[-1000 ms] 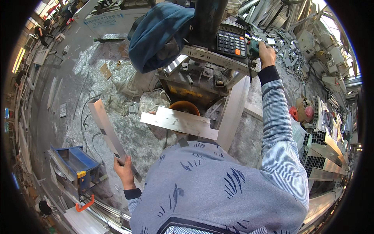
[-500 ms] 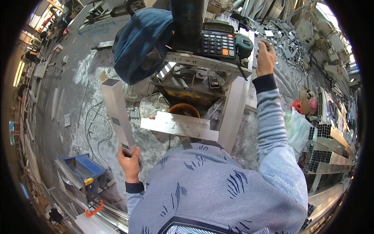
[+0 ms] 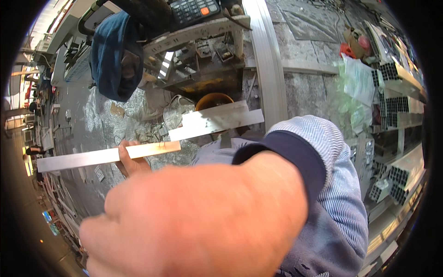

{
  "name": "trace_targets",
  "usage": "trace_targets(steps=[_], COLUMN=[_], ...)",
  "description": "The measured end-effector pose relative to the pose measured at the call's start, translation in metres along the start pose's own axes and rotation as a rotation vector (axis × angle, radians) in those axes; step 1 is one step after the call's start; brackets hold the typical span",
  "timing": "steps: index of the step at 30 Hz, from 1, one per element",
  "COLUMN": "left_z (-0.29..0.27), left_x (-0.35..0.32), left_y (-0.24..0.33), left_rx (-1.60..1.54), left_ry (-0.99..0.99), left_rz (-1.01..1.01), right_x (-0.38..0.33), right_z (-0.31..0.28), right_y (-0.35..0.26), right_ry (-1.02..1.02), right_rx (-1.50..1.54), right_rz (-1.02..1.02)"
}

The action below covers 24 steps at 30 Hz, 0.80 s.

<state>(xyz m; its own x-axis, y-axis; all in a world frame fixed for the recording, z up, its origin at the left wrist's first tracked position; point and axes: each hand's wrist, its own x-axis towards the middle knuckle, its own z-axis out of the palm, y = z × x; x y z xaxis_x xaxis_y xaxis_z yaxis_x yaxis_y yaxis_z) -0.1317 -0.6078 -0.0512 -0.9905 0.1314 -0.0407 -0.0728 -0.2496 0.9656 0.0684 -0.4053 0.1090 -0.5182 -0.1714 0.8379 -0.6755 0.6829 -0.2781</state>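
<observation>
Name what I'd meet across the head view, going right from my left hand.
Left hand → pale metal strips → long metal beam → translucent plastic bag → stacked square tubes.

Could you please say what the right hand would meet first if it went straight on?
The right hand points left; its way looks free as far as the picture shows, with the bar above that line, though depth is unclear.

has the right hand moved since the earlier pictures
Yes: the right hand has moved from just right of the calculator to well below it in the view.
</observation>
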Motion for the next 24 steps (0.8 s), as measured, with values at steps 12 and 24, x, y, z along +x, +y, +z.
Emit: trace_targets(steps=[12,24], left_z=[-0.035,-0.001], left_x=[0.003,-0.1], left_y=[-0.018,-0.031], left_rx=[-0.03,-0.036], left_ry=[-0.336,-0.863], left_rz=[-0.033,-0.076], right_x=[-0.022,-0.169], right_z=[0.058,0.154], right_y=[-0.123,-0.117], right_ry=[0.248,0.015], right_rx=[-0.319,-0.624], right_rz=[0.288,1.126])
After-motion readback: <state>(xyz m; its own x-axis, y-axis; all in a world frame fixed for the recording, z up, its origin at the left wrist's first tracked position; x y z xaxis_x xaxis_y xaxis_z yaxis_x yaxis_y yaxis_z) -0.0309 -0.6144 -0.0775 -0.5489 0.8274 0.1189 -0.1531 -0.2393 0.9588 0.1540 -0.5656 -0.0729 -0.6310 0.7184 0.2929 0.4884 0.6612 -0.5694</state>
